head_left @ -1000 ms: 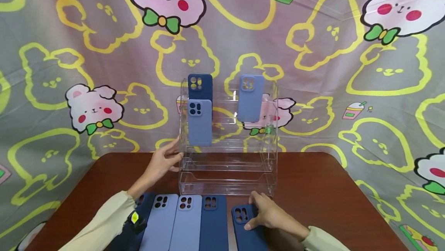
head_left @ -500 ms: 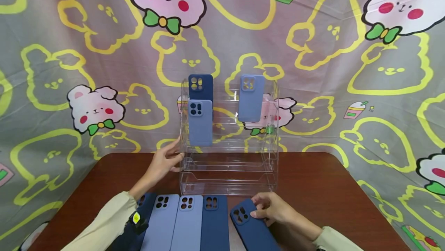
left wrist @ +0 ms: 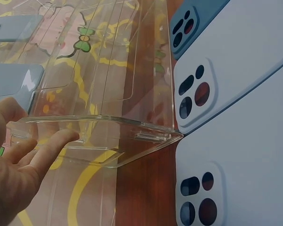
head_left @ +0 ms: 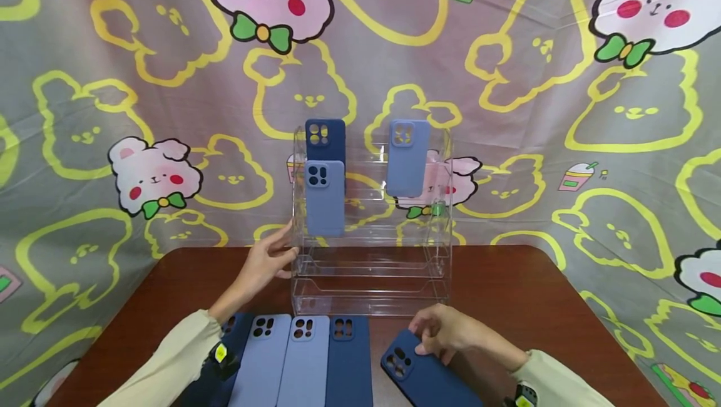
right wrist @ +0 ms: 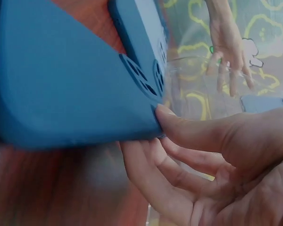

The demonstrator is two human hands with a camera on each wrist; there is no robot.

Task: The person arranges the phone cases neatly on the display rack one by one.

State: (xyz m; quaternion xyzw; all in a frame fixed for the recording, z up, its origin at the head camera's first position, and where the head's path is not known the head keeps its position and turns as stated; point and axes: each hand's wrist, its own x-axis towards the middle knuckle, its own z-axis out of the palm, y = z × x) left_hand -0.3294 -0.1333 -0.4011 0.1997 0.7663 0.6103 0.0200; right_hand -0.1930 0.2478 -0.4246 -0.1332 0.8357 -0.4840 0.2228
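My right hand (head_left: 447,333) pinches a dark blue phone case (head_left: 436,382) near its upper right corner. In the right wrist view the thumb (right wrist: 184,125) lies on the case's back, with other fingers under its edge. The case is slanted, its camera cutouts toward the upper left. My left hand (head_left: 263,263) touches the left side of a clear tiered display stand (head_left: 368,305), fingers spread rather than curled. Two cases stand on the stand's left, a dark blue case (head_left: 332,141) behind a light blue case (head_left: 325,206). Another light blue case (head_left: 408,166) stands at upper right.
In front of the stand lies a row of several cases, including a light blue case (head_left: 306,363) and a dark blue case (head_left: 349,363). The brown table (head_left: 507,307) extends on both sides. A patterned cloth (head_left: 507,144) hangs behind.
My right hand has moved slightly right and turned the dark blue case, so its lower end has swung to the right. My left hand stays at the stand's side.
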